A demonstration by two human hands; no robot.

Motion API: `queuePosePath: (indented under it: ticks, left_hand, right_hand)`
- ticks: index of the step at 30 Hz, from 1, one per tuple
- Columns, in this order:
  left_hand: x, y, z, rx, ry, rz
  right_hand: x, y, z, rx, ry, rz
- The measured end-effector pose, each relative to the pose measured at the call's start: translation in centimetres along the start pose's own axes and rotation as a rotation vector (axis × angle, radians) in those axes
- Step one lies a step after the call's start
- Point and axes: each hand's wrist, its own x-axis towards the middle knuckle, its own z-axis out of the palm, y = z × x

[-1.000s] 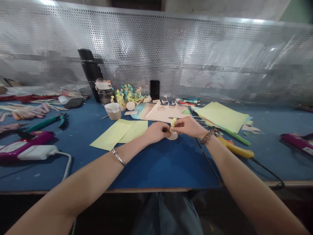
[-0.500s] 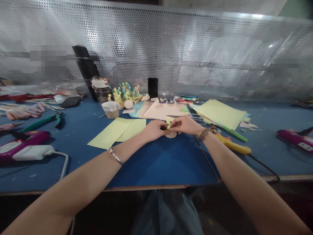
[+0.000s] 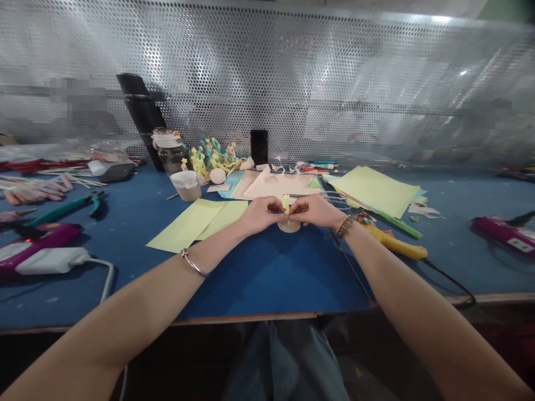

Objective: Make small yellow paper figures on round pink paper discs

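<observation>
Over the middle of the blue table, my left hand [image 3: 264, 215] and my right hand [image 3: 314, 211] meet with pinched fingertips. Between them stands a small yellow paper piece [image 3: 286, 201], roughly upright; its lower part is partly covered by the fingers. Both hands seem to grip it. Directly below lies a pale round paper disc [image 3: 289, 226]; whether the yellow piece touches it I cannot tell. Left of my left hand are light yellow paper sheets [image 3: 188, 225]. A yellow-handled hot tool [image 3: 401, 248], with a cord, lies right of my right wrist.
Behind the hands lie pink paper sheets [image 3: 282, 185] and a phone [image 3: 259, 147] propped upright. A paper cup [image 3: 186, 186], a bottle [image 3: 169, 151] and small paper flowers [image 3: 213, 156] stand back left. Green pliers [image 3: 62, 210] lie left; a green cutter [image 3: 399, 224] lies right.
The yellow paper piece has gone from curled to straighter and more upright. My left fingers have lifted slightly off the disc, showing more of it. The whole view has shifted a little.
</observation>
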Motion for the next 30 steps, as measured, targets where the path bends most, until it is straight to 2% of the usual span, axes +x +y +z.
queuePosePath:
  ticks: [18, 24, 30]
  left_hand:
    - [-0.25, 0.37, -0.06, -0.191, -0.034, -0.098]
    - [-0.26, 0.56, 0.02, -0.203, 0.010, -0.106]
    - [-0.19, 0.67, 0.19, -0.149, 0.076, 0.001]
  right_hand:
    - [0.05, 0.22, -0.04, -0.014, 0.000, -0.015]
    - [0.09, 0.26, 0.18, 0.044, 0.036, 0.005]
    - [0.34, 0.36, 0.39, 0.032, 0.023, -0.002]
